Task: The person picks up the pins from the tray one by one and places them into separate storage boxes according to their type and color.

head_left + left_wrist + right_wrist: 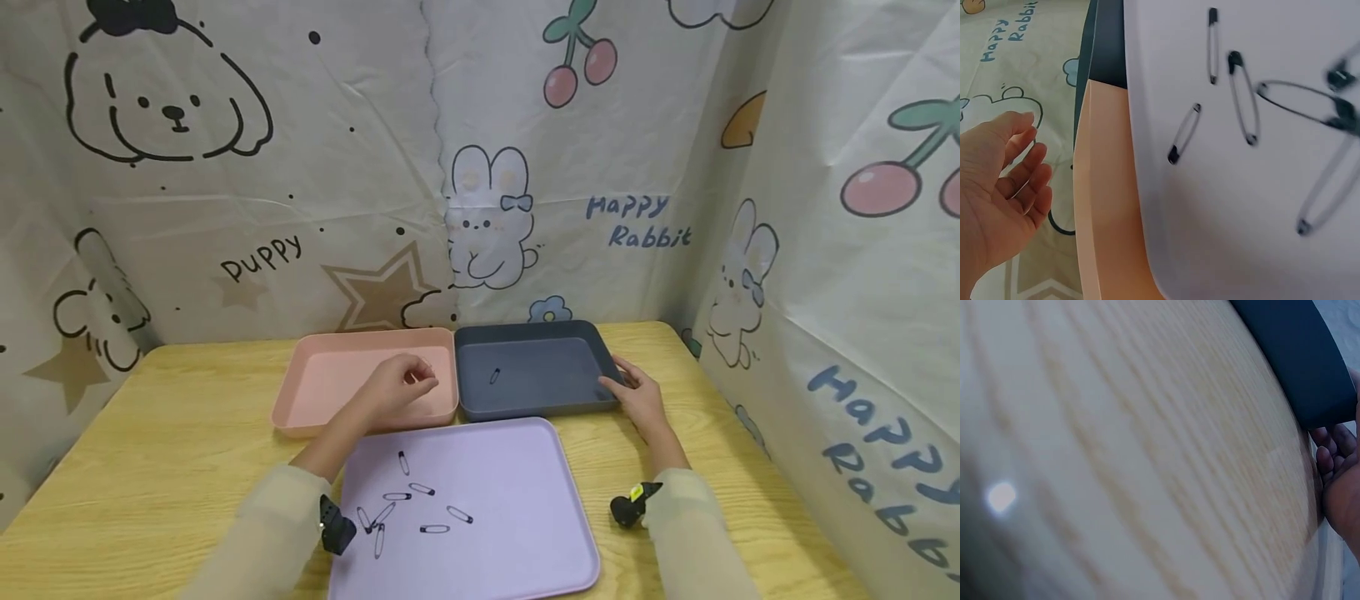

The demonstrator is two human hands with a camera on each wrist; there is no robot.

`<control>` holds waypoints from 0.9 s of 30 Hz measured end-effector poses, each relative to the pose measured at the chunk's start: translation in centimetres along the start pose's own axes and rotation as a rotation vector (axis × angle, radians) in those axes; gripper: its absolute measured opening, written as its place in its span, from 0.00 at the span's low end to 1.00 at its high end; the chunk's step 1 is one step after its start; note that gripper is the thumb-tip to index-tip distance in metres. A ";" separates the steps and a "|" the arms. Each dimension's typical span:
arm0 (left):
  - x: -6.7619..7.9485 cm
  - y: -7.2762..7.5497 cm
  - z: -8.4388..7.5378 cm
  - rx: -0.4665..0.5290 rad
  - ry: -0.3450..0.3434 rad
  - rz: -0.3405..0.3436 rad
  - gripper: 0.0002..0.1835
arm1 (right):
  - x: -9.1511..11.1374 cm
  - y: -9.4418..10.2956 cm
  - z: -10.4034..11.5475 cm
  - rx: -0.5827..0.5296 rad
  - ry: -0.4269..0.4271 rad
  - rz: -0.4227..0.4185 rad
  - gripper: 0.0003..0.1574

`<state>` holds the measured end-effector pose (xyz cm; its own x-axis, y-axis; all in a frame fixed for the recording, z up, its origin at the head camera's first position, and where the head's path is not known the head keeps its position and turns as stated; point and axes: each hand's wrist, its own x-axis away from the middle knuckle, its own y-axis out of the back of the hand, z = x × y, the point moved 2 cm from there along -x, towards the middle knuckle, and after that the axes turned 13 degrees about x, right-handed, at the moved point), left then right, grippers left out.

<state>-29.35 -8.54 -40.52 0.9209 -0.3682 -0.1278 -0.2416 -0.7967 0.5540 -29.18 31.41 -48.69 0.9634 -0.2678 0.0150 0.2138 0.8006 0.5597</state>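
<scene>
My left hand hovers above the right part of the pink tray, its fingers loosely bent. In the left wrist view the left hand shows no object between thumb and fingers. My right hand grips the right edge of the dark grey tray, thumb over the rim and fingers outside. A single safety pin lies in that tray. Several black-headed safety pins are scattered on the left half of the lavender tray; some overlap. The right wrist view catches the dark tray's wall beside the right hand.
Pink and dark grey trays stand side by side at the back of the wooden table, with the lavender tray in front. A printed cloth hangs behind the table and along its sides. Small black devices are worn at both wrists.
</scene>
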 end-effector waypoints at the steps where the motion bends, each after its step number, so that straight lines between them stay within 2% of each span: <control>1: 0.3 0.1 0.1 -0.006 -0.014 0.000 0.07 | 0.0 0.0 0.0 -0.003 -0.002 0.000 0.40; 3: 0.8 0.2 0.3 -0.017 -0.034 -0.006 0.06 | 0.0 0.0 0.0 -0.006 0.002 0.005 0.41; 9: 2.4 0.6 0.8 -0.027 -0.015 0.010 0.06 | 0.2 0.1 0.0 0.016 -0.003 0.003 0.41; 17: 4.2 1.1 2.0 -0.089 -0.059 0.044 0.05 | 0.3 0.1 0.2 -0.005 -0.010 0.009 0.42; 23: 5.6 1.0 3.0 -0.103 -0.090 0.112 0.03 | 0.2 0.2 0.1 -0.001 -0.012 0.007 0.41; 27: 6.3 0.6 3.0 -0.175 -0.117 0.144 0.02 | 0.1 0.1 0.0 0.007 -0.011 0.011 0.42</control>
<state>-24.65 -12.78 -43.46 0.8369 -0.5328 -0.1256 -0.3020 -0.6407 0.7059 -29.04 31.46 -48.67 0.9636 -0.2655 0.0304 0.2025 0.7997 0.5653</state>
